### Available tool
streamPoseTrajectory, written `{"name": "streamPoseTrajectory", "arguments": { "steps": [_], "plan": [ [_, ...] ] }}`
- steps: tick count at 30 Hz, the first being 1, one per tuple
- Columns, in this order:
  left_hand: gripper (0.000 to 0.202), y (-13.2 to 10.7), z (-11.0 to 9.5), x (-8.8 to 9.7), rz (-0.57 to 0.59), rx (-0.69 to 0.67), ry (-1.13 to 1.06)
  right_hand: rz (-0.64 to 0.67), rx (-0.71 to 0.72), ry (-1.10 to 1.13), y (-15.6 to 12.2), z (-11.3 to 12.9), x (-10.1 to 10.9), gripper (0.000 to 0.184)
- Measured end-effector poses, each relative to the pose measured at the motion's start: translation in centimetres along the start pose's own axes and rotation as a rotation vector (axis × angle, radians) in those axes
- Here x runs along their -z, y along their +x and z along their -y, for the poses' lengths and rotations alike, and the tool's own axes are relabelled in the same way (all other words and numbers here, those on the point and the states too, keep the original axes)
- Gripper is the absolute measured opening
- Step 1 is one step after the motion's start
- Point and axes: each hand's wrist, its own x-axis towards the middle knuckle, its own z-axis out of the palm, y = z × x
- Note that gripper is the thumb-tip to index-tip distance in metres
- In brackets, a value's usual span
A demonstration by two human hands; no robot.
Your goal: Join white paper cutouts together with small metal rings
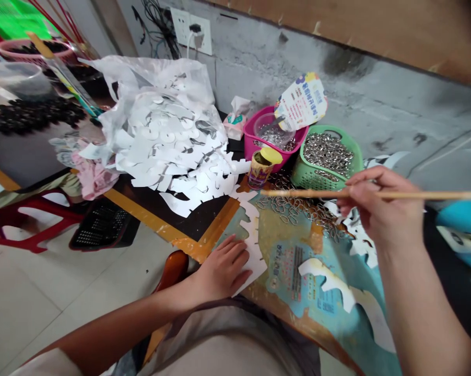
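My left hand [223, 269] lies flat with fingers stretched out, pressing on the edge of a white cut-out paper sheet [255, 245] on the table. My right hand [380, 206] pinches a long thin wooden stick [298, 193] held level, its tip pointing left toward a small jar with a yellow lid [262, 167]. Below the stick lies a heap of small metal rings [298, 209] on a printed blue and tan sheet [294, 271]. Another white paper cut-out [329, 284] lies on that sheet.
A green basket [311, 177] full of metal rings and a pink basket [253, 141] with a clear cup stand at the back. A big pile of white paper cut-outs in a plastic bag [165, 130] fills the left. A red stool [27, 230] and black crate [102, 224] sit on the floor.
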Motion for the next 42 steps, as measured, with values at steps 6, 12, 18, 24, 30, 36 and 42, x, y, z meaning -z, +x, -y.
{"name": "streamPoseTrajectory", "arguments": {
  "steps": [6, 12, 18, 24, 30, 36, 42],
  "plan": [
    [0.023, 0.0, 0.2, 0.1, 0.007, 0.003, -0.024, -0.029, 0.236, -0.292, 5.3, 3.4, -5.1, 0.022],
    [0.022, 0.1, 0.3, 0.0, -0.022, -0.028, -0.024, 0.188, 0.335, -0.727, 8.9, 0.6, -10.1, 0.025],
    [0.021, 0.1, 0.2, -0.1, -0.028, -0.027, -0.018, 0.218, 0.203, -0.640, 10.2, -2.0, -10.7, 0.024],
    [0.021, 0.1, 0.1, 0.1, -0.019, -0.008, -0.019, -0.066, 0.097, -0.198, 7.8, 0.4, -5.7, 0.022],
    [0.020, 0.1, 0.0, 0.2, -0.027, 0.000, -0.037, -0.146, -0.078, 0.011, 3.9, -0.8, -0.8, 0.017],
    [0.020, 0.1, -0.1, 0.3, -0.018, 0.009, -0.046, 0.137, -0.298, 0.120, -2.3, -4.2, 2.2, 0.013],
    [0.020, 0.2, 0.0, 0.3, -0.014, 0.015, -0.045, 0.216, -0.289, 0.033, -5.0, -6.7, 2.1, 0.030]
  ]
}}
